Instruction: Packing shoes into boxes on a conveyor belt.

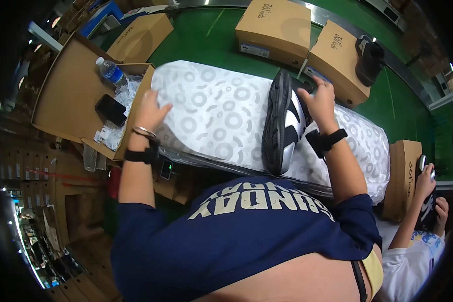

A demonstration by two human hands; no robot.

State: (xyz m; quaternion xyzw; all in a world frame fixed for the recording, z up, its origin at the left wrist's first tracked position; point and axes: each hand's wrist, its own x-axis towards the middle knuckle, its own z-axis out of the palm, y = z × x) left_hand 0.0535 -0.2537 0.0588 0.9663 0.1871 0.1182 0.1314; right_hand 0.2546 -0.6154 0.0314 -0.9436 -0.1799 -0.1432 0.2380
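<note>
Mid-frame, the black-and-silver shoe [283, 126] lies unwrapped on the stack of patterned tissue paper [221, 113], the right hand [319, 100] curled on its top edge, the left hand [151, 110] flat and open on the paper's left end.

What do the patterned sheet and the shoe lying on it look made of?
Patterned sheet: thin matte tissue-like paper, seemingly; it lies soft and slightly wrinkled. Shoe: probably black rubbery sole with glossy silver synthetic panels that catch light.
</note>
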